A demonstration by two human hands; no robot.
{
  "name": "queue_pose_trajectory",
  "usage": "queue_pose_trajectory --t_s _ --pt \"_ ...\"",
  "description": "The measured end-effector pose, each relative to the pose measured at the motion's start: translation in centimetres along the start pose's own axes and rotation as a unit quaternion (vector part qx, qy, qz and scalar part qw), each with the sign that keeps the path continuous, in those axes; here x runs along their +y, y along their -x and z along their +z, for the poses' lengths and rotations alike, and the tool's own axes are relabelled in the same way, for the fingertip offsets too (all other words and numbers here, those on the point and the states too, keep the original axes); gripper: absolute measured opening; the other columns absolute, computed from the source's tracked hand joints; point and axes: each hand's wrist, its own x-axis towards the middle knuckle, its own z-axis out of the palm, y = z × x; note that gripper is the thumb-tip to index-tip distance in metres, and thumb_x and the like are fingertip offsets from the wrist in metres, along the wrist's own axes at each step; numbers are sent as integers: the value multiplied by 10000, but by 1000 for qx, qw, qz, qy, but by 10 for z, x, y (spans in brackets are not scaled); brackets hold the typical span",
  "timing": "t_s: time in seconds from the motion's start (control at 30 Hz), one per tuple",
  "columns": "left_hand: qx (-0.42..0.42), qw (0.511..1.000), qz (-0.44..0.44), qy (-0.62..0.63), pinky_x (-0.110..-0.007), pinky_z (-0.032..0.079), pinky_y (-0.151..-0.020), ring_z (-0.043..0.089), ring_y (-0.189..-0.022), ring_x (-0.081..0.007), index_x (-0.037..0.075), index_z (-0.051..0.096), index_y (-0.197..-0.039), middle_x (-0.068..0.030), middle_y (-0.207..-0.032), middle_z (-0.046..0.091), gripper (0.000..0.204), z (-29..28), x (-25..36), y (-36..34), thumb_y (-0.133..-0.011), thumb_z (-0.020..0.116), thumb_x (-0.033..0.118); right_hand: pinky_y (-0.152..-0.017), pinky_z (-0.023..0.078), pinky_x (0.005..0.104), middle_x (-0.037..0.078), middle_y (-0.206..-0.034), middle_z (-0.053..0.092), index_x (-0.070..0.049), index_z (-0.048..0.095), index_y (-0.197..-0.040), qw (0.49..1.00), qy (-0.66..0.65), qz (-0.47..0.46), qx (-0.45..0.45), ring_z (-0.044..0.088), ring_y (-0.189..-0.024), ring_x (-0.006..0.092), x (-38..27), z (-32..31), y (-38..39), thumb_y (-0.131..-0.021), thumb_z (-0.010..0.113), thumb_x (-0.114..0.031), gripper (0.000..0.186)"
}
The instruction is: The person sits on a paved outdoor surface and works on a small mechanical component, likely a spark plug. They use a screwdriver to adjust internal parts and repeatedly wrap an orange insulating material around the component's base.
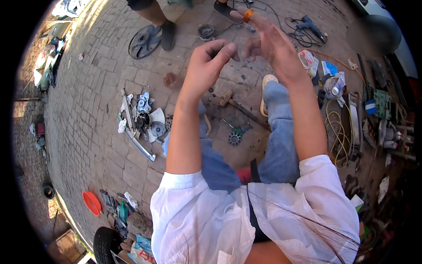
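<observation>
Both my hands are raised in front of me above my jeans-clad knees. My left hand (210,61) has its fingers curled and its thumb pressed toward the index finger in a pinch; anything between them is too small to make out. My right hand (269,42) is held just to the right of it, with fingers apart and empty, and an orange band (248,15) around one fingertip. The two hands are nearly touching. Below them on the paved ground lie a hammer (227,99) and a small dark gear (234,139).
A heap of scrap metal parts (141,119) lies to the left. Another person's foot (167,33) stands by a fan wheel (141,42) at the top. A power drill (310,25), yellow wire coil (337,132) and green circuit board (383,101) lie on the right. An orange bowl (91,203) and a tyre (105,243) are lower left.
</observation>
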Motion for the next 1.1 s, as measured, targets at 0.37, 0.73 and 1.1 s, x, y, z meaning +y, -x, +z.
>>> queue_pose_trajectory --t_s 0.37,0.73,1.1 --pt "12 1000 13 25 -202 307 -569 385 -633 -36 24 654 -833 30 -742 592 236 -4 1 2 -923 620 239 -484 370 205 60 -889 661 9 529 -1252 997 41 -7 -59 451 -516 84 5 -11 -5 -952 339 -610 714" --pt "23 999 23 4 -194 318 -572 392 -631 -36 27 649 -826 33 -754 599 253 -4 6 2 -937 601 249 -468 323 210 59 -919 637 -36 564 -1219 982 171 -22 -83 421 -523 71 16 -17 -3 -967 317 -598 664" --pt "27 1000 8 1 -199 276 -535 358 -603 -28 20 647 -843 54 -696 525 259 -6 5 2 -945 590 251 -490 360 206 118 -1042 624 -27 448 -1357 983 156 20 -92 446 -530 44 14 -21 -9 -981 366 -522 627"
